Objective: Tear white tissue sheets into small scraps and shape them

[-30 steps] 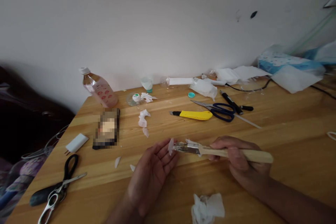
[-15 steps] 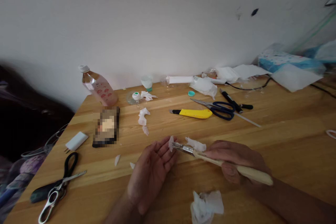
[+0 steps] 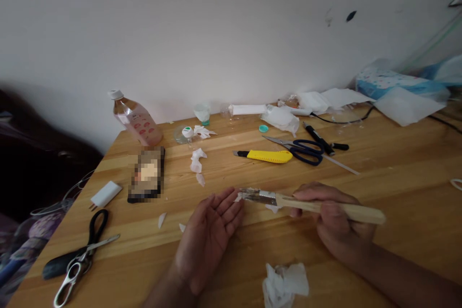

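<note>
My left hand (image 3: 211, 238) lies palm up over the wooden table, fingers spread slightly, with a small whitish scrap (image 3: 238, 197) at its fingertips. My right hand (image 3: 334, 219) is closed around the pale wooden handle of a flat brush (image 3: 306, 204). The bristles point left and meet the scrap at the left fingertips. Beneath the brush, a crumpled white piece (image 3: 273, 208) is mostly hidden. Crumpled white tissue (image 3: 285, 284) lies at the front, between the two forearms.
Beyond my hands lie a yellow cutter (image 3: 269, 156) and blue-handled scissors (image 3: 306, 150). At the left are a pink bottle (image 3: 139, 122), a pixelated phone-like object (image 3: 146, 174), a white charger (image 3: 106, 194) and black-handled scissors (image 3: 84, 252). Wrappings and a cable line the wall.
My right hand has turned and raised the brush handle, so the brush lies more level and covers more of the white piece. My left hand has hardly moved.
</note>
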The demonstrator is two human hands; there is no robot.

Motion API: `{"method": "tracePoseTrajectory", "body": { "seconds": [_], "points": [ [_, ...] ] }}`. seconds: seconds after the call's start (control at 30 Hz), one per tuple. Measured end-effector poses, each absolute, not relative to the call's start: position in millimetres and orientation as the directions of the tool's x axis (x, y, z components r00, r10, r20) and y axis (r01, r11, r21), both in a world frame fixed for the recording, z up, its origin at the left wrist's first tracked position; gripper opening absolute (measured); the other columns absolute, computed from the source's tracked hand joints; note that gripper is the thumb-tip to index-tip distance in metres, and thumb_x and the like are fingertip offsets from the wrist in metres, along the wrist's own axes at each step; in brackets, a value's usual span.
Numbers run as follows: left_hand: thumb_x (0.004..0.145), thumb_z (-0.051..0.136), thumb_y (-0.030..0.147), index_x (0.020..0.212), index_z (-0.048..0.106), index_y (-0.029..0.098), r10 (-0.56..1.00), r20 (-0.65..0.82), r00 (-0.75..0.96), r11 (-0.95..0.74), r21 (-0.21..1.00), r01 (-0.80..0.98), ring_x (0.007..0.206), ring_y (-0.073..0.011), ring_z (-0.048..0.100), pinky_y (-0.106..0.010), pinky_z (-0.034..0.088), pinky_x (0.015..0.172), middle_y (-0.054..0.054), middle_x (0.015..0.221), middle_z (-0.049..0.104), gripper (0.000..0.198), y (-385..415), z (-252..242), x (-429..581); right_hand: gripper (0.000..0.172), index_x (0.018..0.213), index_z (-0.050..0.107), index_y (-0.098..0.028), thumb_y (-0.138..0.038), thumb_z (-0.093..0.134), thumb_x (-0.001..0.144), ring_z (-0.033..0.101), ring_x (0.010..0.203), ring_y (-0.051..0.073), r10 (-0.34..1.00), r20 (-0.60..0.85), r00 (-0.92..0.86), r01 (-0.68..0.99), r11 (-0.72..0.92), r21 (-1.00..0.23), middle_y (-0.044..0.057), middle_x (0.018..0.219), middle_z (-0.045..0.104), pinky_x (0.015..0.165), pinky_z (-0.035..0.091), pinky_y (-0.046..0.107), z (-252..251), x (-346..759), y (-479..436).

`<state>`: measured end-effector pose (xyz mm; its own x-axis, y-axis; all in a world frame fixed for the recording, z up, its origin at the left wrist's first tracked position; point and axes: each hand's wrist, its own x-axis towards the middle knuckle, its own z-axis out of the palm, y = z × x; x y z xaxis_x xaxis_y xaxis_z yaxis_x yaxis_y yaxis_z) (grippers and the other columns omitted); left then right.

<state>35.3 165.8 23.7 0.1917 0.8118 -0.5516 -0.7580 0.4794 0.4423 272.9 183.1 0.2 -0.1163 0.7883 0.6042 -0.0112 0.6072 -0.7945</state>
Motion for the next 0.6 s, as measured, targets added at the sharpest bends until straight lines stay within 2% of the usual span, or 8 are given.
{"method": "tracePoseTrajectory", "body": {
  "seconds": [0.1,0.3,0.6],
  "points": [
    [0.104,0.042,0.027,0.125,0.063,0.001,0.817,-0.550,0.174,0.469,0.458,-0.755,0.118,-0.0271,0.068,-0.040,0.050,0.110,-0.020,0.133,0.066,0.039,164.5,24.3,34.9,0.026,0.113,0.072,-0.028,-0.033,0.048,0.104,0.066,0.066,0.016,0.787,0.606,-0.113,-0.044,0.606,-0.795,0.002,0.089,0.073,0.059,0.057,0.030,-3.0,270.8,183.6],
    [0.100,0.050,0.016,0.130,0.059,0.000,0.839,-0.519,0.163,0.462,0.522,-0.716,0.123,-0.0264,0.065,-0.034,0.056,0.104,-0.022,0.139,0.062,0.035,161.2,27.1,37.1,0.026,0.114,0.071,-0.026,-0.031,0.048,0.104,0.068,0.073,0.018,0.760,0.615,-0.208,0.032,0.634,-0.773,0.003,0.083,0.072,0.067,0.056,0.033,-4.7,276.5,181.2],
    [0.092,0.059,-0.001,0.132,0.057,0.007,0.826,-0.553,0.107,0.470,0.572,-0.672,0.108,-0.0151,0.072,-0.020,0.060,0.090,-0.018,0.135,0.067,0.041,162.4,27.2,38.4,0.026,0.115,0.071,-0.028,-0.037,0.050,0.102,0.072,0.078,0.020,0.710,0.625,-0.323,0.158,0.692,-0.704,0.004,0.082,0.075,0.069,0.059,0.032,2.6,280.5,180.9]
  ]
}}
